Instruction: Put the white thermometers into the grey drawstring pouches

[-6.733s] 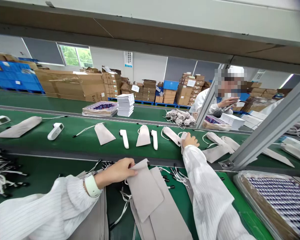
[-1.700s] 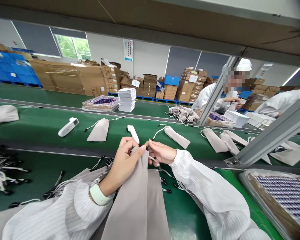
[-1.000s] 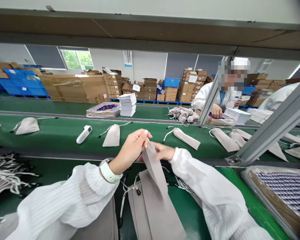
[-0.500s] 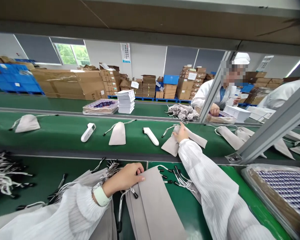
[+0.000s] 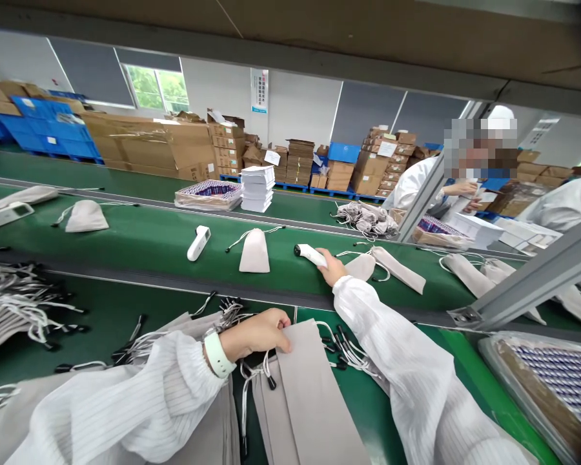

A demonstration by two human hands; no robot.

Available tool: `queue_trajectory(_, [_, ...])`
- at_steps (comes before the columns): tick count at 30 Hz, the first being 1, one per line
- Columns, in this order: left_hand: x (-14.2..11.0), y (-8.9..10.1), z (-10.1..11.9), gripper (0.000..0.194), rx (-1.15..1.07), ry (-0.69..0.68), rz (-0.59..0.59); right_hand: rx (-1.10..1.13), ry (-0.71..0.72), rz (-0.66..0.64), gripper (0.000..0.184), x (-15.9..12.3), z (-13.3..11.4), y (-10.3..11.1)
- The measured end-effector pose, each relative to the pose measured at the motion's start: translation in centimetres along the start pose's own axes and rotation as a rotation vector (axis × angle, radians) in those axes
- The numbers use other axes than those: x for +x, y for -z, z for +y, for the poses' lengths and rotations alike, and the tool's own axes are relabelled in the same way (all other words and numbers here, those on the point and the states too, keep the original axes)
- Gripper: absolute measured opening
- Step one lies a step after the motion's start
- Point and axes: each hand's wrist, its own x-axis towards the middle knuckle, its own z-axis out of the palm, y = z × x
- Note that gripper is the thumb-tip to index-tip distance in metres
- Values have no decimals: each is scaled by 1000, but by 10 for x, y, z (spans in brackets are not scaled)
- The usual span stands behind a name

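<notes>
My left hand pinches the top edge of a flat grey drawstring pouch, the uppermost of several lying in front of me. Out on the green conveyor belt, my right hand has its fingers closed round the lower end of a white infrared thermometer, whose dark tip points left. Just right of that hand rest a small pouch and a long narrow pouch. To its left stand another small pouch and a second white thermometer.
Stacked pouches with white cords lie at the left. A plastic-wrapped tray of striped items sits at the lower right, below a slanted metal post. Across the belt are a stack of white booklets and a co-worker in white.
My right hand has let go of the small pouch, moved left and closed on the thermometer. My left hand keeps its pinch on the grey pouch. The view has shifted and tilted slightly.
</notes>
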Motion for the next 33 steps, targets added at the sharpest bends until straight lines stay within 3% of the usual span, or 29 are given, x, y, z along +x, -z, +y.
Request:
queue_trajectory(3, [2,-2,0,20,-22,-123,53,178,-39,29,53,1,-3,12])
queue_trajectory(5, [1,-2,2,20,-15,-206,107,455,-5,1,62,-3,-15,23])
queue_trajectory(8, [-2,-2,6,19,-1,-273,172,1032,37,-171,81,-16,-44,39])
queue_trajectory(10, [-5,-2,9,20,10,-296,191,1211,33,-275,88,-27,-62,47])
queue_trajectory(15, [-12,0,18,20,121,-361,276,1243,90,-276,93,-44,-86,49])
queue_trajectory(18, [-18,0,24,18,191,-383,327,1242,107,-293,81,-45,-87,46])
queue_trajectory(25, [-29,-2,33,17,198,-430,296,1276,134,-99,64,-39,-84,57])
queue_trajectory(33, [-36,-8,37,18,245,-406,224,1225,223,-163,70,-53,-96,66])
